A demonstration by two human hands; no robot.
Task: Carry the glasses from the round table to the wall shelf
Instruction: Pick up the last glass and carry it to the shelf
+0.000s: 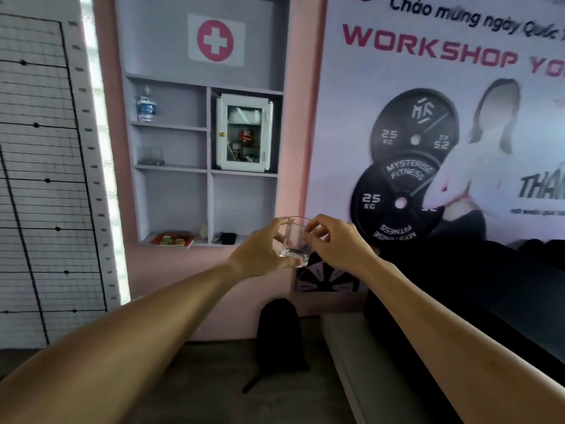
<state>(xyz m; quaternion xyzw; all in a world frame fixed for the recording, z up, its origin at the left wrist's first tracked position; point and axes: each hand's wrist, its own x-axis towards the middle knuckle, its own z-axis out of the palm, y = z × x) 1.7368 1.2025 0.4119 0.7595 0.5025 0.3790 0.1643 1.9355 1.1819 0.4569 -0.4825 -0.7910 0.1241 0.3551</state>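
A clear drinking glass (296, 241) is held up in front of me, upright, below and right of the wall shelf (171, 169). My left hand (263, 252) grips its left side and base. My right hand (333, 237) pinches its right rim. On the shelf's middle left compartment stand some clear glasses (149, 156), faint against the grey back. The round table is out of view.
A water bottle (146, 105) stands on the top left shelf, a white first-aid cabinet (244, 133) fills the right compartment. Small items (174, 239) lie on the bottom shelf. A black backpack (279, 335) leans on the floor below; a dark bench (458, 301) runs along the right wall.
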